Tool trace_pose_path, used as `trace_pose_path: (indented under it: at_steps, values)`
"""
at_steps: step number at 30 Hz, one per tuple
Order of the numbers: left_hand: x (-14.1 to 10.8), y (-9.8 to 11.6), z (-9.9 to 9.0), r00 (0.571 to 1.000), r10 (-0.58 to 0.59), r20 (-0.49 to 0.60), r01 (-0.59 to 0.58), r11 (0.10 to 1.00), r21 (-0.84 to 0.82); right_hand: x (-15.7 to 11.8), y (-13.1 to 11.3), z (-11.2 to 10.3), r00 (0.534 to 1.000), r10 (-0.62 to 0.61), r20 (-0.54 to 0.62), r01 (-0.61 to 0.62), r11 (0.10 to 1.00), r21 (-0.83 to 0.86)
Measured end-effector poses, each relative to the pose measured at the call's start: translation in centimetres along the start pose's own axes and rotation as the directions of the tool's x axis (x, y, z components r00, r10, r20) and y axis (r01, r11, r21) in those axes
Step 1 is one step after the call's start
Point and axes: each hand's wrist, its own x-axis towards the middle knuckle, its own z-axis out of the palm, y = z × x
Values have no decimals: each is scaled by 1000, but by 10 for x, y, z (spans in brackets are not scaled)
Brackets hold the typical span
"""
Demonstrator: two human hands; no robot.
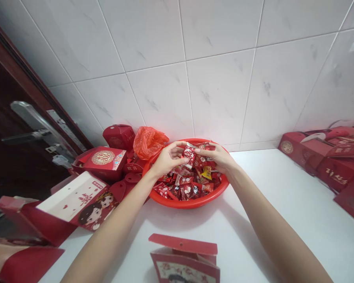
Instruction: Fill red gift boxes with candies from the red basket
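Note:
Over a red plastic basket (188, 204) full of wrapped candies (186, 190), both hands are close together. My left hand (169, 159) pinches a red-and-white wrapped candy (189, 154) with a double-happiness print. Opposite it, my right hand (220, 157) has its fingers closed round dark red wrapped candies (201, 158), and its thumb touches the printed one. How many candies it holds is hidden. Nearer to me, a red gift box (184, 257) with its lid flap up stands on the white tabletop between my forearms.
Several red gift boxes (106, 159) crowd the left side, some open, beside a crumpled red plastic bag (150, 141). More red boxes (336, 157) pile up at the right. A tiled wall (218, 90) rises behind; a dark door with a metal handle (41, 122) is at left.

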Motion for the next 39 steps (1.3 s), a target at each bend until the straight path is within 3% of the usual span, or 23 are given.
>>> trace_pose_path:
  at_steps: [6, 10, 15, 21, 26, 32, 39]
  values:
    - [0, -5, -2, 997, 11, 73, -16, 998, 63, 2, 4, -1, 1000, 3, 1, -3, 1000, -11]
    - [-2, -6, -2, 987, -5, 160, -17, 990, 139, -1, 2, 1, 999, 13, 32, -9, 993, -119]
    - [-5, -6, -2, 988, -30, 151, 8, 989, 150, -6, 0, 3, 997, 60, 58, -44, 967, -251]
    - [-7, -1, -3, 991, -69, 116, 64, 997, 49, -4, 3, 6, 979, -184, 85, 201, 832, -518]
    - [-9, 5, -3, 989, -108, 102, 102, 993, 56, -1, 7, 7, 951, -277, 135, 306, 792, -529]
    - [-9, 6, -2, 989, -128, 73, 132, 990, -47, -1, 7, 7, 955, -270, 119, 294, 841, -453]
    - [-9, 10, 0, 993, -118, 2, 117, 991, -63, -1, 10, 9, 971, -238, -16, 211, 888, -408]
